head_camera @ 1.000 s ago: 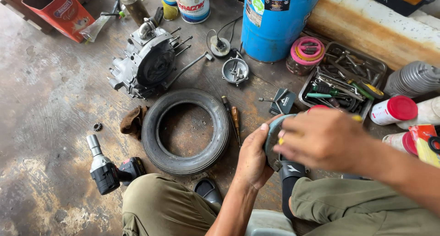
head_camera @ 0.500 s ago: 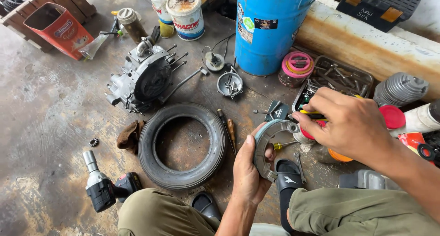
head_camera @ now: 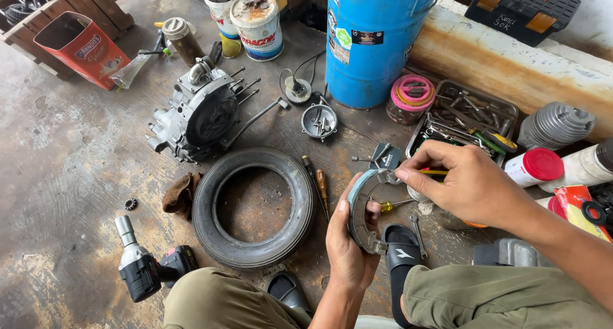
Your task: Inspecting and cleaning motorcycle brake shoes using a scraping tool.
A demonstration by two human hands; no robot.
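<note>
On the workshop floor, between the person's knees, the left hand (head_camera: 348, 246) cupped a curved brake shoe (head_camera: 361, 209) from below, palm & thumb wrapped on its outer lining, grip closed firm on it. Right hand (head_camera: 469, 185) came in from the right w/ fingertips (head_camera: 403, 174) pinched narrow at the shoe's upper end, on a small metal bit there; whether that was a spring, clip or pin, can't tell, too small. Shoe was held upright, off the ground, just above a black sandal (head_camera: 402, 259).

Step in hand, as I'd judge: working the fitting at the shoe's top end while the left hand steadied the part. Next move prob. calls for a steady left hold & a fine pull or twist from the right fingers, w/o letting the small bit slip.

Nearby: a tyre (head_camera: 253, 206) lay flat to the left, w/ an engine casing (head_camera: 203, 114) beyond it, two screwdrivers (head_camera: 317, 185) beside the tyre, & an impact driver (head_camera: 139, 265) near the left knee. A tray of wrenches (head_camera: 461, 119) sat behind the right hand, next to a blue drum (head_camera: 373, 41).
</note>
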